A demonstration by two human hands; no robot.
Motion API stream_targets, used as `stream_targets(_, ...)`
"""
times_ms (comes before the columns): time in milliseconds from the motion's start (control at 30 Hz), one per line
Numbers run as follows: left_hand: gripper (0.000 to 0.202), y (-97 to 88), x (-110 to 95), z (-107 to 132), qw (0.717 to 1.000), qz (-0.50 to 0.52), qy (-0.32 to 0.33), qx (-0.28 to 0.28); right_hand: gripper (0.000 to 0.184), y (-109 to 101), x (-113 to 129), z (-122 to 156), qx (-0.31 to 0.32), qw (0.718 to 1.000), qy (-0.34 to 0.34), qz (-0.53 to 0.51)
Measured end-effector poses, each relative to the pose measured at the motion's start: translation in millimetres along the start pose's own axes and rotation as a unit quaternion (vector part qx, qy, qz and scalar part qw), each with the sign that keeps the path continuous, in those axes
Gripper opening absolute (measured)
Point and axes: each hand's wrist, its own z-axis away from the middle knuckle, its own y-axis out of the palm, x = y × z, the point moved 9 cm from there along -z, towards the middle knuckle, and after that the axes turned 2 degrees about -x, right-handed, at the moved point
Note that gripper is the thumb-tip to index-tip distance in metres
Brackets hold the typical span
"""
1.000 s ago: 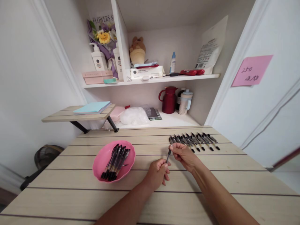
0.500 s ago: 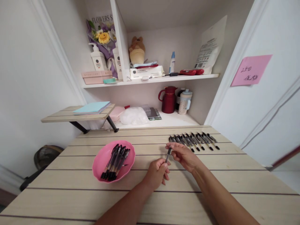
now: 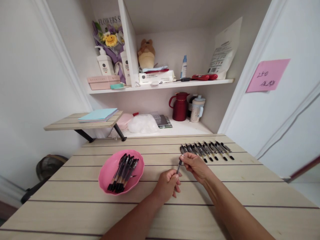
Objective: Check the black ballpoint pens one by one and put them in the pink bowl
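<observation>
Near the middle of the table, my left hand (image 3: 168, 183) is closed around the lower part of a pen (image 3: 179, 166), which points up and slightly right. The thumb and fingers of my right hand (image 3: 195, 165) pinch the pen's dark upper end. Left of my hands stands a pink bowl (image 3: 103, 166) with a bundle of black-capped pens (image 3: 124, 173) in it. Beyond my right hand, several pens and black caps (image 3: 211, 149) lie side by side in a row on the table. My left fingers hide the pen's lower end.
The slatted wooden table (image 3: 75, 213) meets a white shelf unit at the back. A small raised stand (image 3: 70, 122) with blue paper (image 3: 98, 114) is at the back left. On the lower shelf are a red jug (image 3: 180, 107), a speckled cup (image 3: 197, 110) and a plastic bag (image 3: 142, 123).
My right hand's fingers have closed into a pinch on the pen's upper end, where they were more spread before. My left hand has stayed in place with the pen.
</observation>
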Motion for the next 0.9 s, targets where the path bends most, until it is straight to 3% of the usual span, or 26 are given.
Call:
stream_targets(167, 0.03, -0.3, -1, 0, 1.0, 0.004, 0.006, -0.001, 0.031, 9, 3, 3, 0.047, 0.999, 0.002, -0.016)
stream_targets(467, 0.03, -0.5, -1, 1, 1.0, 0.016, -0.007, -0.009, 0.031, 1, -2, -2, 0.016, 0.999, -0.01, 0.026)
stream_targets(600, 0.03, -4.1, 1, 0, 0.999, 0.043, -0.017, -0.028, 0.037, -12, 14, -7, -0.021, 0.989, -0.062, 0.13)
stream_targets(667, 0.03, -8.0, 2, -1, 0.996, 0.069, -0.023, -0.046, 0.038, -30, 31, -11, -0.097, 0.951, -0.108, 0.272)
stream_targets(733, 0.031, -11.4, 3, -1, 0.993, 0.096, -0.03, -0.059, 0.039, -45, 46, -18, -0.159, 0.891, -0.13, 0.405)
stream_targets(800, 0.033, -13.2, 3, -1, 0.99, 0.116, -0.038, -0.064, 0.033, -50, 54, -27, -0.175, 0.849, -0.132, 0.48)
stream_targets(900, 0.034, -14.1, 2, -1, 0.989, 0.126, -0.044, -0.065, 0.018, -39, 56, -40, -0.164, 0.801, -0.133, 0.561)
